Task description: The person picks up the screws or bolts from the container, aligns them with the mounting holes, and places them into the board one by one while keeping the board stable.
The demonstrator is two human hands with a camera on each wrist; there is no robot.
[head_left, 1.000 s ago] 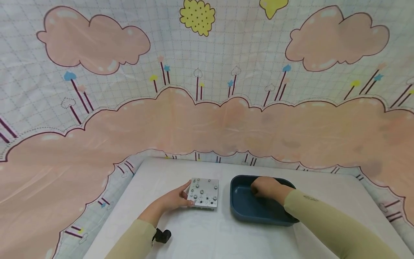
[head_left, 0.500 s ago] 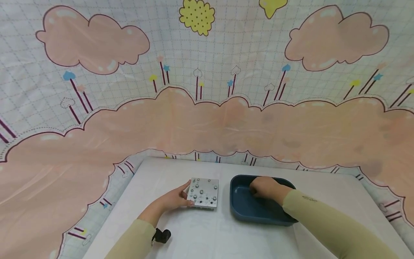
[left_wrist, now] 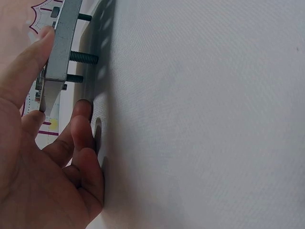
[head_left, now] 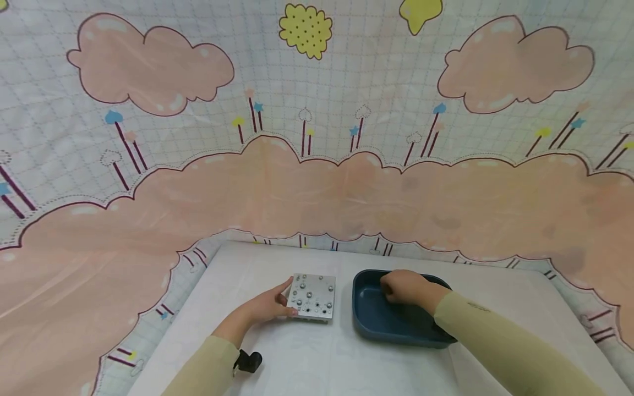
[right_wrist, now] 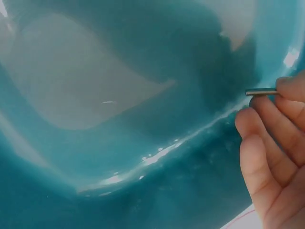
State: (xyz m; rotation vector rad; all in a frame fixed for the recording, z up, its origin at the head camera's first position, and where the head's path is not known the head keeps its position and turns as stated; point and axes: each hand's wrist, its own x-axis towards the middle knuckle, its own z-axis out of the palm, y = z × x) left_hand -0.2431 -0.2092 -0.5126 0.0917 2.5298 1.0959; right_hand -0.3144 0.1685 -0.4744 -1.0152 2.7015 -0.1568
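Note:
My left hand grips the left edge of a square metal plate with several bolt heads on its top. In the left wrist view, threaded bolt shanks stick out of the plate's underside, and the plate is held above the white surface. My right hand is inside a dark blue plastic basin, near its far wall. In the right wrist view it pinches a short, thin metal pin between thumb and fingertips. The pin's other end is hidden by the thumb.
Both items are on or over a white-covered table, plate left and basin right. A black object sits at the left wrist. A patterned cloth hangs behind the table.
The right hand has shifted very slightly left inside the basin. My left hand and the plate keep their place; the head view has tilted a little.

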